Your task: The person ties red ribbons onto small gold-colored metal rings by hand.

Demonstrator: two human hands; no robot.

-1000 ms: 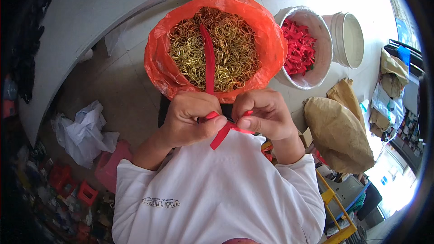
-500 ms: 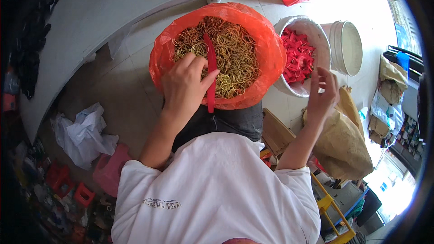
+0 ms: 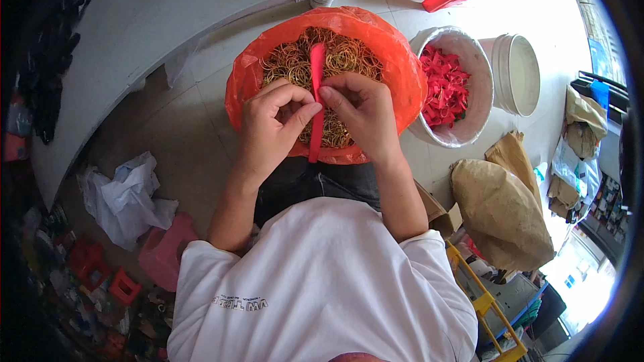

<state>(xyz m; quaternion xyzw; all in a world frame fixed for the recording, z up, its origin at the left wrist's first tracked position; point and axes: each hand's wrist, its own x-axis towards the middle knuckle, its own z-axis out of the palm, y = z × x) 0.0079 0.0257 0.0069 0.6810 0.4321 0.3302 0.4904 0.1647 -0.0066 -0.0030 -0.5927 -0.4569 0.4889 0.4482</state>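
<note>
A long red ribbon strip stands lengthwise across the middle of the view, above a heap of gold-coloured rings. The rings fill a container lined with an orange-red plastic bag, at my lap. From the left, my left hand pinches the strip's middle between thumb and fingers. My right hand meets it from the other side, thumb and forefinger pinched against the strip's right edge. Whether a small ring sits between the fingertips I cannot make out.
Right of the rings stands a white-lined bucket of red ribbon pieces. A pale empty-looking bucket is beside it. A grey table curves along the left. Brown paper sacking lies to the right, white plastic to the left.
My right hand has come left from beside the bucket of red pieces to the strip. My left hand keeps hold of the strip, its fingers now facing the right hand's fingertips.
</note>
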